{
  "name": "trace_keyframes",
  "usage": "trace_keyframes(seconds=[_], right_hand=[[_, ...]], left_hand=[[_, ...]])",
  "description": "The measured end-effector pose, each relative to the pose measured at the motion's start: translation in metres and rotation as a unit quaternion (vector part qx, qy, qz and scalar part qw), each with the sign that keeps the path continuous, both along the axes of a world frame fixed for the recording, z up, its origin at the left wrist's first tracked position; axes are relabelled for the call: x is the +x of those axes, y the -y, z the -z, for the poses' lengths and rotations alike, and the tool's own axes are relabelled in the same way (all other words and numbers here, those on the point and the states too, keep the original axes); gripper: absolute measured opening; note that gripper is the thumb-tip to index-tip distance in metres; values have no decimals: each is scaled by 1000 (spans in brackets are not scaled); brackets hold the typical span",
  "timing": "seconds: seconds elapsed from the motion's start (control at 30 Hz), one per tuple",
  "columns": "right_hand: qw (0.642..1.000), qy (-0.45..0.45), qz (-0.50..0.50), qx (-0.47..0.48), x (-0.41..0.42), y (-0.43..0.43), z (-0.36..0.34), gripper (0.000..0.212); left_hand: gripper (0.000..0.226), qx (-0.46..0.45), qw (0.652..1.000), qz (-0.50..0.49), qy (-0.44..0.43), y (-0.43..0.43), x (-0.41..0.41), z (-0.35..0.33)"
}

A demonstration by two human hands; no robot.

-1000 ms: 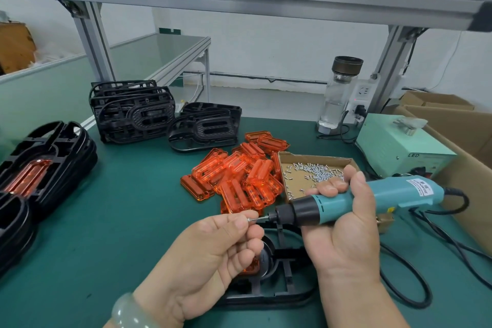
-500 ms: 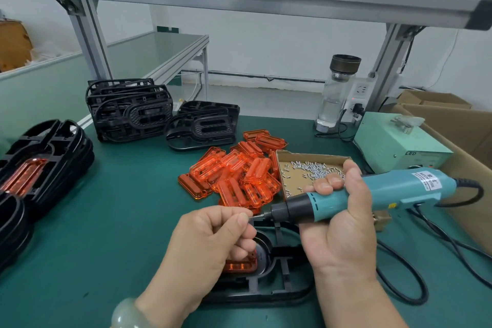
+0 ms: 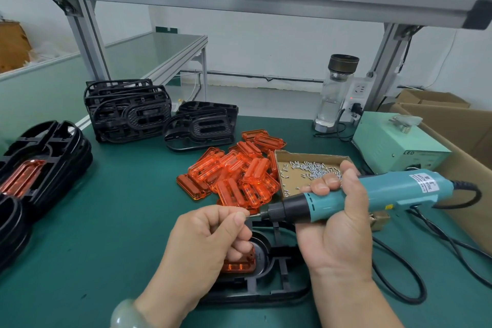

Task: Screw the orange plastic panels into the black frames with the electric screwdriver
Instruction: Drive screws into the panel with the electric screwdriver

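Green matting is spread over the tabletop [image 3: 119, 221], on which a black frame [image 3: 266, 297] is laid flat just in front of the person, with an orange panel [image 3: 239, 265] seated in its rounded opening. Over the last second little is altered in position. The electric screwdriver [image 3: 386, 194] is kept nearly level above the frame, wrapped in the full grip of the right hand [image 3: 335, 234]. Its bit [image 3: 254, 216] is kept pointed at the left hand [image 3: 207, 242].

What is changed is the left hand's pose. A second ago its fingers were held more loosely towards the tip. Now the grip is tightened to a pinch of thumb and forefinger around the end of the bit, with the other fingers curled beneath. The hand is also rolled, so that more of the seated panel is exposed below it. Whether a screw is held in that pinch cannot be told, as the tip is covered by the fingertips.

It is judged that a screw is being set on the bit, so driving is not yet begun on this frame. A heap of loose panels [image 3: 234, 176] is seen just beyond, touching the cardboard tray [image 3: 294, 182] of screws. More bare frames [image 3: 127, 112] are stacked at the far edge, and fitted frames [image 3: 58, 146] at the left, so much of the batch is judged to remain.
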State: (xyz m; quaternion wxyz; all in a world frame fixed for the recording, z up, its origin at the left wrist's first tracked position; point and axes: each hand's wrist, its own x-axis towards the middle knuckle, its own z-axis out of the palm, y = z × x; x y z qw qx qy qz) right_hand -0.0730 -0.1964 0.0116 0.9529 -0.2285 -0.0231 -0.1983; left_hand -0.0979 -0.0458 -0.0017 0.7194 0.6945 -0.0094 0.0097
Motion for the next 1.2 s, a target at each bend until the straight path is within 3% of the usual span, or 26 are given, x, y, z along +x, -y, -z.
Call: trace_keyframes(seconds=[0.7,0.9,1.2], right_hand=[[1000,-21,-2,23,1,1,0,12],[999,-26,8,33,3,3,-1,15],[999,-25,10,36,2,3,-1,14]], left_hand=[[15,52,998,9,27,-8,2,-2],[16,-12,1000,27,-5,-1,0,2],[24,7,1000,11,19,1,-1,-1]])
